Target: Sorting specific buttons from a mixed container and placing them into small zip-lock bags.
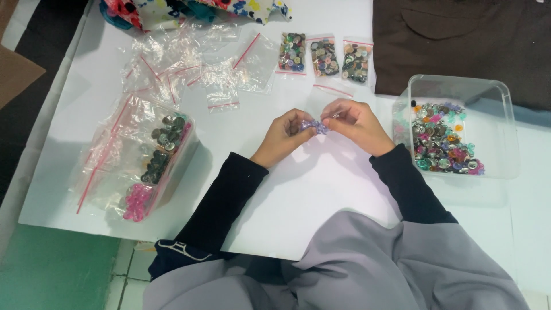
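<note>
Pinching a small cluster of pale purple buttons (pixel 314 127) between both hands over the middle of the white table (pixel 321 189) — left hand (pixel 285 135) closed on one side of the cluster, right hand (pixel 356 123) closed on the other, fingertips nearly meeting. Judged as the sorting or gathering step: picked pieces of one colour held together above the bare tabletop. Lying to the right, a clear plastic tub (pixel 459 123) of mixed coloured buttons, close by the right wrist. Resting to the left, a clear bag-lined container (pixel 143 161) with dark metal buttons and pink ones. Spread beyond the hands, empty zip bags (pixel 189 69) and three filled button bags (pixel 324 56). Calling next, most likely, for an empty bag held open — hard with both hands full, so shifting the cluster into one hand first.
</note>
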